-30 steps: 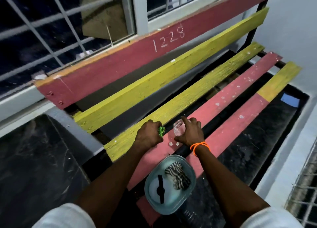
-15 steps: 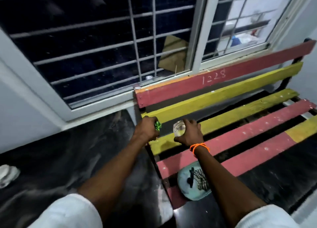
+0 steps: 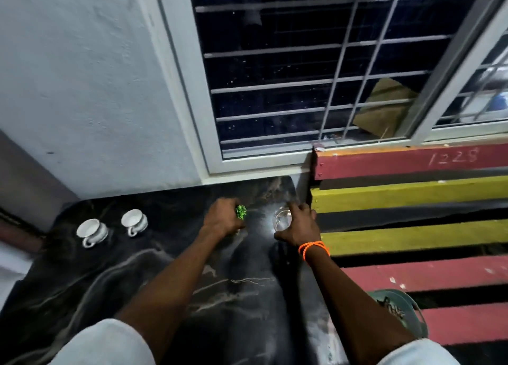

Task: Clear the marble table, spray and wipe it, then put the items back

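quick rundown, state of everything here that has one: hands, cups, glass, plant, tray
left hand: grip closed around the small green plant
small green plant: held over the black marble table
right hand: grip curled round the clear glass
clear glass: upright, held at the marble table's right end
two white teacups: upright, side by side on the marble
teal tray: on the slatted bench, mostly hidden

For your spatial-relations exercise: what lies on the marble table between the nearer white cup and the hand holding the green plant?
Only bare dark marble table separates white cup from left hand, per the head view.
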